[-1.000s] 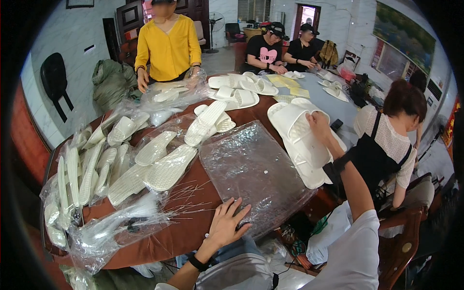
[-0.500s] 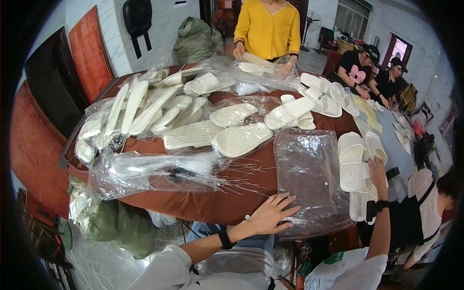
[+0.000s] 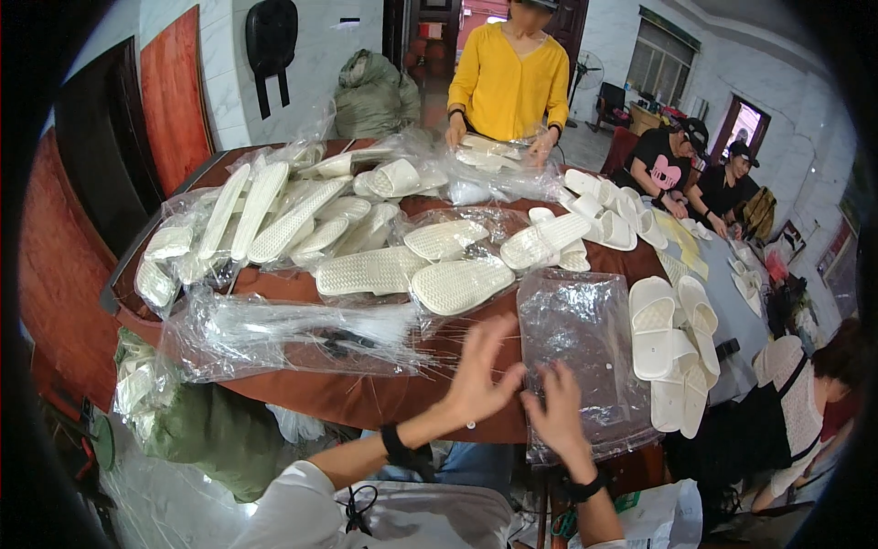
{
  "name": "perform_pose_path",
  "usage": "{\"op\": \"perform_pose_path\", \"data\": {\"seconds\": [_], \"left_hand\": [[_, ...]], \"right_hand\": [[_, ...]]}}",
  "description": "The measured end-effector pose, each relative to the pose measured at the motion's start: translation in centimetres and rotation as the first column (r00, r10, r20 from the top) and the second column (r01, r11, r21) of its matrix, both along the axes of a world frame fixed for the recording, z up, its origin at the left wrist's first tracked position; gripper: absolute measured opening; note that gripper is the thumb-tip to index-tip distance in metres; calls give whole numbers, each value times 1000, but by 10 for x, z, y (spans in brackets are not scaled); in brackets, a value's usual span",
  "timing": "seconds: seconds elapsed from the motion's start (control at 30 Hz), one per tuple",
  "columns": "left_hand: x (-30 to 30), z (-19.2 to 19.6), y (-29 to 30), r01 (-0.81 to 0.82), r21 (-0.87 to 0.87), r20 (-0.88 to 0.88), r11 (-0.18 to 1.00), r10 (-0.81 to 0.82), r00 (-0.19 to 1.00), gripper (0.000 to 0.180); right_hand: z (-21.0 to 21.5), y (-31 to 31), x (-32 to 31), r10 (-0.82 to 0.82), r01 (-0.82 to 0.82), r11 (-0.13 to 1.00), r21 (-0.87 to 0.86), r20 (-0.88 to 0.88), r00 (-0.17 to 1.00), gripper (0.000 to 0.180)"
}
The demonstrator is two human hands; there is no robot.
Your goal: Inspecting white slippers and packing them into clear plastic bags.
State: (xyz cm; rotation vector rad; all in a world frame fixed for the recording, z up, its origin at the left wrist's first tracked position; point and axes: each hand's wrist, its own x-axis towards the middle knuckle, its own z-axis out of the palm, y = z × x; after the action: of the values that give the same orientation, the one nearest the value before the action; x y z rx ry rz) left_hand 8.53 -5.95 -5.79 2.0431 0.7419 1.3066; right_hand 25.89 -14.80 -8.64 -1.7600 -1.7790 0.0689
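My left hand [image 3: 480,371] is raised over the front of the brown-covered table, fingers apart and slightly blurred, holding nothing. Beside it, my right hand [image 3: 558,407] is open over the lower left part of a flat clear plastic bag [image 3: 594,334]; whether it touches the bag I cannot tell. Just right of the bag lie stacked white slippers [image 3: 651,329], with neither hand on them. Left of my hands, a bundle of thin clear plastic strands [image 3: 302,320] sits in a clear wrapper, its loose ends fanning toward my left hand.
Bagged white slippers [image 3: 462,285] cover the table's middle and left. More loose slippers [image 3: 608,215] lie at the far right. Across the table a person in a yellow top [image 3: 512,82] handles a bagged slipper. Others sit along a grey table [image 3: 722,302]. A green sack [image 3: 215,439] stands front left.
My right hand has let go of the slippers and moved left to the bag. My left hand has lifted away from the bag's lower left edge. The view has shifted slightly.
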Motion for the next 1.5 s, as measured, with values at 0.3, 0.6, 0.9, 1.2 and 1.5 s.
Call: {"op": "perform_pose_path", "data": {"seconds": [0.3, 0.6, 0.9, 1.2, 1.5], "left_hand": [[-97, -5, 195, -537, -446, -77, 716, 567, 820, 83], [-96, 46, 212, -92, -525, 130, 846, 186, 974, 55], [-121, 192, 197, -72, -318, 356, 945, 189, 915, 54], [-206, 277, 196, 149, -123, 699, 981, -20, 715, 43], [-303, 300, 124, 656, 207, 664, 725, -597, 450, 29]], "right_hand": [[-17, 4, -28, -72, 69, 997, 25, 163, 984, 52], [-15, 5, -29, -101, 91, 993, 80, 131, 986, 49], [-20, 6, -28, -94, 77, 990, 117, 148, 984, 49], [-19, 5, -28, -81, 71, 995, 72, 157, 984, 50], [-18, 5, -27, -62, 56, 998, 41, 176, 982, 50]]}}
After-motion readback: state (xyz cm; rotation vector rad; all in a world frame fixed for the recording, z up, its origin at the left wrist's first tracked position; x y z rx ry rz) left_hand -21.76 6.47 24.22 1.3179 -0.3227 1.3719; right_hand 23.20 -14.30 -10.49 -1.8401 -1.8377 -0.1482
